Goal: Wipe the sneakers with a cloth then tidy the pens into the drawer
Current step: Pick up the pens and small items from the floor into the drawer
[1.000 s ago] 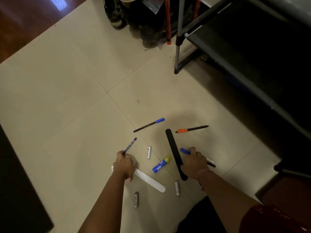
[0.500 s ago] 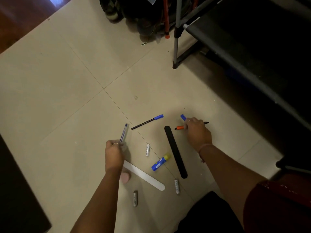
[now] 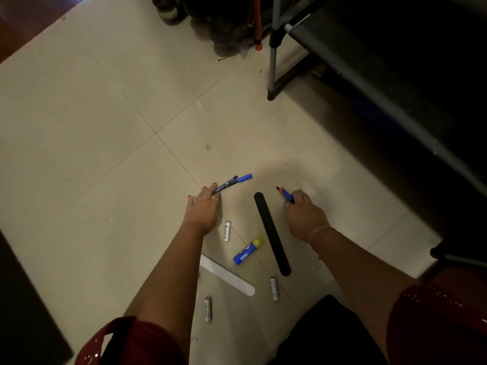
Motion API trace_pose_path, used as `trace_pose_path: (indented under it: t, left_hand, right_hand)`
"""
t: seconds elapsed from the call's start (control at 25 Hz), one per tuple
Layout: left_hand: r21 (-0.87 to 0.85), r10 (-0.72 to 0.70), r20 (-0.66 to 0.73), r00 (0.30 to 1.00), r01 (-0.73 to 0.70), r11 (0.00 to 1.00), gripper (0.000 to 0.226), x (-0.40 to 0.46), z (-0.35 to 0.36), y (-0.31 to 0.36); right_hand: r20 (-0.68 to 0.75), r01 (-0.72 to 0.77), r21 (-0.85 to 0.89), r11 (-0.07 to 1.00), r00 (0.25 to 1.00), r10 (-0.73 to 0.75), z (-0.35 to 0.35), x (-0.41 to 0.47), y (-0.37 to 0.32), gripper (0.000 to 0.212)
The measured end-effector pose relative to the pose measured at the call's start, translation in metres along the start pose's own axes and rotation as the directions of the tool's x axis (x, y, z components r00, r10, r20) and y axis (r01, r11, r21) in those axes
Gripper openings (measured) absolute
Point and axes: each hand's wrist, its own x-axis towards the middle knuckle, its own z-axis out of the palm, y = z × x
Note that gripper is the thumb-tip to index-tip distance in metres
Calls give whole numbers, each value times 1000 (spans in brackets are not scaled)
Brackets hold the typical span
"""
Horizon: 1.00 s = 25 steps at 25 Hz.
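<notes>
Plastic pens (light, stiff, prone to rolling) are being pinned mid-barrel by the left hand at frame centre; the right hand is gripping two more.

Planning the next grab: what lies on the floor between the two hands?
In the head view, the black strip lies between left hand and right hand, its far end level with them.

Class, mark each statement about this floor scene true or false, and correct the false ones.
1. The right hand grips pens with orange and blue ends. True.
2. The glue stick stands upright. False: it lies on its side on the floor.
3. The left hand is at two blue pens. True.
4. The black strip lies across the white strip. False: they lie apart.
5. Three small batteries lie on the floor. True.
</notes>
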Motion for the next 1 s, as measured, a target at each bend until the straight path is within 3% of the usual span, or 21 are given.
trace_pose_path:
  t: [0.16,0.32,0.44,0.56,0.64,0.76,0.88,1.0]
  left_hand:
    - [-22,21,117,993,-19,1000,62,11,-7,0]
    - [-62,4,181,983,7,998,50,13,-4,1]
    - [-37,14,147,989,-9,999,42,8,1,4]
    - [-18,35,77,996,-34,999,37,4,4,4]
    - [-99,52,-21,998,-53,994,32,-1,4,5]
    - [-309,-27,-200,979,-37,950,24,-8,0,7]
    - [-531,-181,-322,929,-19,847,16,-20,-8,13]
    - [-818,-398,-175,901,92,567,12,-34,-17,27]
  right_hand:
    - [15,-21,83,996,1000,20,-2,0,1,38]
    - [-14,-43,234,971,999,48,3,1,4,37]
    - [-29,-83,421,903,994,105,8,4,1,38]
    - [22,-159,466,871,986,168,1,9,2,32]
    - [11,-193,530,826,975,221,-7,8,4,31]
    - [-66,-149,805,574,940,336,-12,2,7,18]
    - [79,-160,964,214,936,344,-25,-2,5,16]
    - [182,-168,983,-71,940,289,-42,-14,4,21]
